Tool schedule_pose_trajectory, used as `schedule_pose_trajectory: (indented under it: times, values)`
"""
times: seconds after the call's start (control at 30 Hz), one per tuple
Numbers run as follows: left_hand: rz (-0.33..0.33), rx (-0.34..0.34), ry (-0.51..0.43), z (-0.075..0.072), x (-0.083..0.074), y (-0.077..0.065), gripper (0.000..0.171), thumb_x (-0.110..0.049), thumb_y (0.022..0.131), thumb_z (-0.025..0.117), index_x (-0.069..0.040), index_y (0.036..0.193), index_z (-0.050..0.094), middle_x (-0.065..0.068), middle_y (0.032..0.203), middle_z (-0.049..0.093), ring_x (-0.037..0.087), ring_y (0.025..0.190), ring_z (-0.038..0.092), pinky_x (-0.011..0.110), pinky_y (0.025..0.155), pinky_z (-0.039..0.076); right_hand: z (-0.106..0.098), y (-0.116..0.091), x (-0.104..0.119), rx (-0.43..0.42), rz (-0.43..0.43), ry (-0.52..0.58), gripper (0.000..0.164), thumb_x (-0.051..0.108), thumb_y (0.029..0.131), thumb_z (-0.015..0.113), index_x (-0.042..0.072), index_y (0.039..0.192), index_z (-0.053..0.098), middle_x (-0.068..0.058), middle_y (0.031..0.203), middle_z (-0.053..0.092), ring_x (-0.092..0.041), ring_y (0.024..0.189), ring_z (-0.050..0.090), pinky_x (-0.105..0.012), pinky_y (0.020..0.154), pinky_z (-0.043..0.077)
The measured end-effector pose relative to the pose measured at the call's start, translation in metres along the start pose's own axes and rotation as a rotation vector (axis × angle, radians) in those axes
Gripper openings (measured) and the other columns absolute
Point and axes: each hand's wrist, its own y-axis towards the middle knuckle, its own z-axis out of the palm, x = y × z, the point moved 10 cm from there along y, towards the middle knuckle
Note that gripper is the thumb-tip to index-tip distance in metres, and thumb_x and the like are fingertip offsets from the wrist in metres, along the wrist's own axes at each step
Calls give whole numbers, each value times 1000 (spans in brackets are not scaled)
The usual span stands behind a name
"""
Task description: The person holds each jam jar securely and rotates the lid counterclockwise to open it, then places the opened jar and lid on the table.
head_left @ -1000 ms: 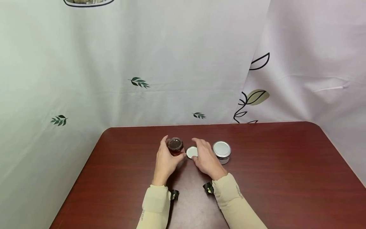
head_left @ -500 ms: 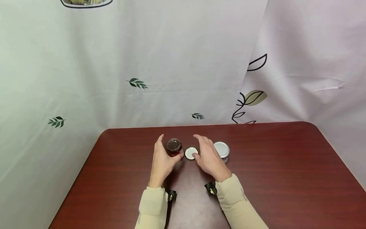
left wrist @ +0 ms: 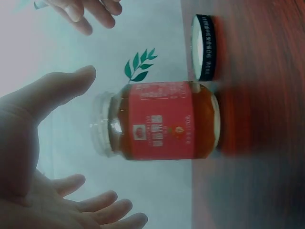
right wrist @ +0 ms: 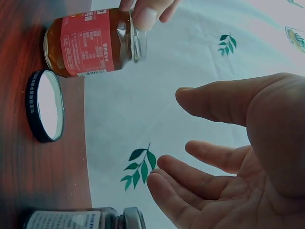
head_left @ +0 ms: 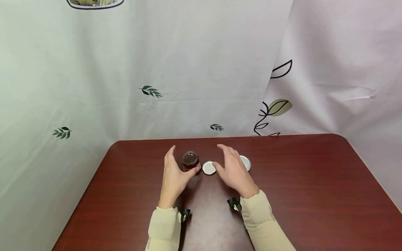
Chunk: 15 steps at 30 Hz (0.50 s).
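An uncapped glass jar with a red label (left wrist: 162, 121) and amber-brown contents stands upright on the table. My left hand (head_left: 173, 177) is spread beside it, thumb and fingers apart, with a gap to the jar in the left wrist view. Right of the jar lies its black-rimmed lid (head_left: 208, 168), white inner face up. Just right of the lid, my right hand (head_left: 235, 172) hovers with fingers spread and holds nothing. Behind that hand a second jar with a silver lid (head_left: 246, 163) is partly hidden; its labelled side (right wrist: 64, 220) shows in the right wrist view.
The reddish-brown wooden table (head_left: 298, 195) reaches back to a pale curtain (head_left: 201, 69) printed with leaves. Black wrist cameras sit at both cuffs of the light sleeves (head_left: 259, 216).
Both hands have opened wider and drawn apart, the left away from the jar, the right away from the lid and further over the silver-lidded jar. Jars and lid stay in place.
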Motion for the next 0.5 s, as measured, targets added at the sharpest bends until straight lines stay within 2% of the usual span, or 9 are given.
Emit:
schedule_pose_trajectory:
  times: [0.23,0.5]
  values:
    - [38,-96,-41,-12,-14,-2,110,-32,71,92,-8,156,27,11,157,32,28,144,35,48,114,32,-9,-4,-1,-8,-2,-10,59,18,94,70,0,145,46,-19,143,52,-37,133,45,-51,106,40]
    - [149,-165,-89,-21,-31,-7,102,-22,74,89,-9,156,30,8,157,34,24,144,35,48,114,30,-16,-8,-4,-28,1,-31,60,19,94,70,1,146,46,-18,143,51,-37,134,44,-55,104,40]
